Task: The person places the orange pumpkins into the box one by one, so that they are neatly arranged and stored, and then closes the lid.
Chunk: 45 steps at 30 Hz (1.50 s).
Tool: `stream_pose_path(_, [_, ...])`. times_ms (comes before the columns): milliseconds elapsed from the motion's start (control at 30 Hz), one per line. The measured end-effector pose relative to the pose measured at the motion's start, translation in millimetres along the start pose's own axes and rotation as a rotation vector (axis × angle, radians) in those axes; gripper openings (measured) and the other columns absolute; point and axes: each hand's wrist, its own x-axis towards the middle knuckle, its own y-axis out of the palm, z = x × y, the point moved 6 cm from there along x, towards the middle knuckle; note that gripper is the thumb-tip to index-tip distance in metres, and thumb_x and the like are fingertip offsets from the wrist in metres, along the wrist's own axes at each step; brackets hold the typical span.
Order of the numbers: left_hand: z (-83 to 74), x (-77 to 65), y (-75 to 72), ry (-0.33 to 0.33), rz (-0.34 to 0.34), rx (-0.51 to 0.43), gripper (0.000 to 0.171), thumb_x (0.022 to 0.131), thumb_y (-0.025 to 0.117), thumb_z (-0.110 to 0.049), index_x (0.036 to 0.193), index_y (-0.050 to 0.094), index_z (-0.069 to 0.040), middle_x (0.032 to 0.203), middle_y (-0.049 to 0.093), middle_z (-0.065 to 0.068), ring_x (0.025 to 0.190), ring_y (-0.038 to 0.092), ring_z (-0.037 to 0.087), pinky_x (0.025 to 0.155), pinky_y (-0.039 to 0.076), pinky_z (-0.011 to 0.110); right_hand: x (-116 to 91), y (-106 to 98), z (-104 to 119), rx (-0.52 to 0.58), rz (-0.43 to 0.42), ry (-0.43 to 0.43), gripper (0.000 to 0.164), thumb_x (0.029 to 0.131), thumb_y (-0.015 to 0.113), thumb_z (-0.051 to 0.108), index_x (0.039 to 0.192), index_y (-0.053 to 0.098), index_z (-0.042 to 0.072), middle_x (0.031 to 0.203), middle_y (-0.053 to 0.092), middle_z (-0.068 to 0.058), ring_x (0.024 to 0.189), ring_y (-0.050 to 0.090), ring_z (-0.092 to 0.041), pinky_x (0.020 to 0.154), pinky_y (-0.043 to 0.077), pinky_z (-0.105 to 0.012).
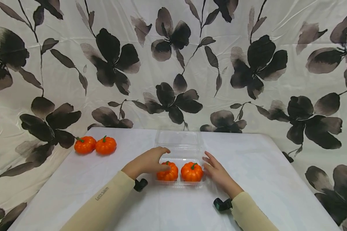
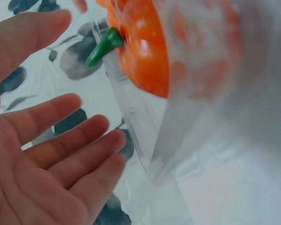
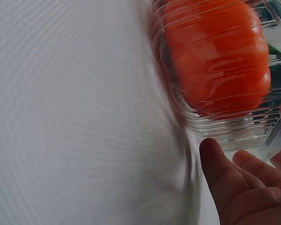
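Two small orange pumpkins with green stems, a left one (image 1: pixel 170 175) and a right one (image 1: pixel 192 173), sit side by side in a clear plastic clamshell box (image 1: pixel 179 183). Its lid (image 1: pixel 177 138) is folded back behind the base. My left hand (image 1: pixel 150 162) hovers at the box's left side, fingers spread, partly covering the left pumpkin in the head view. The left wrist view shows its palm (image 2: pixel 42 173) holding nothing, beside a pumpkin (image 2: pixel 145 56). My right hand (image 1: pixel 218 174) is at the box's right side. In the right wrist view its fingertips are right at the ribbed wall (image 3: pixel 234 133).
Two more orange pumpkins, one (image 1: pixel 85 145) by the other (image 1: pixel 105 145), stand at the table's back left corner. A white cloth (image 1: pixel 243 160) covers the table. Behind it hangs a floral curtain (image 1: pixel 208 70). Each wrist wears a small black camera.
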Motion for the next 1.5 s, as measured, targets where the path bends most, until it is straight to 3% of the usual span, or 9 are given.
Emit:
stream_pose_path(167, [7.0,-5.2,-8.3,0.012,-0.073,-0.011,0.059,0.085,0.07,-0.037,0.134,0.054,-0.008,0.134,0.058,0.011,0.123,0.055,0.027,0.107,0.044,0.045,0,1,-1,-0.013,-0.002,0.003,0.063,0.1,0.05,0.025,0.155,0.021,0.023,0.155,0.036,-0.013,0.138,0.042,-0.036,0.105,0.043,-0.048])
stream_pose_path(367, [16.6,-8.4,-14.2,-0.019,-0.13,-0.029,0.058,0.086,0.069,-0.037,0.134,0.054,-0.008,0.133,0.058,0.012,0.122,0.055,0.028,0.105,0.045,0.047,0,0,0,-0.015,0.0,-0.014,0.062,0.1,0.05,0.024,0.155,0.021,0.023,0.154,0.037,-0.013,0.136,0.044,-0.036,0.104,0.045,-0.047])
stream_pose_path(867, [32.7,-21.6,-29.4,-0.055,-0.209,-0.001,0.056,0.09,0.065,-0.036,0.136,0.052,-0.006,0.14,0.052,0.015,0.128,0.051,0.033,0.107,0.042,0.052,-1,0,1,-0.018,-0.002,-0.011,0.062,0.1,0.05,0.023,0.155,0.021,0.021,0.154,0.037,-0.014,0.135,0.045,-0.036,0.104,0.046,-0.046])
stream_pose_path(1300, [66.3,-34.5,-36.5,-0.128,-0.341,0.033,0.055,0.09,0.063,-0.036,0.134,0.053,-0.004,0.138,0.052,0.019,0.125,0.052,0.038,0.106,0.042,0.054,-2,1,-2,-0.002,-0.005,-0.001,0.063,0.1,0.051,0.023,0.155,0.021,0.022,0.153,0.038,-0.015,0.134,0.047,-0.036,0.103,0.046,-0.047])
stream_pose_path(1500, [83.0,-41.0,-41.9,-0.175,-0.357,0.062,0.055,0.09,0.062,-0.035,0.133,0.053,-0.002,0.137,0.053,0.023,0.124,0.051,0.041,0.105,0.04,0.059,0,0,0,-0.01,-0.009,0.008,0.062,0.1,0.051,0.023,0.155,0.022,0.024,0.153,0.039,-0.015,0.132,0.049,-0.035,0.103,0.047,-0.046])
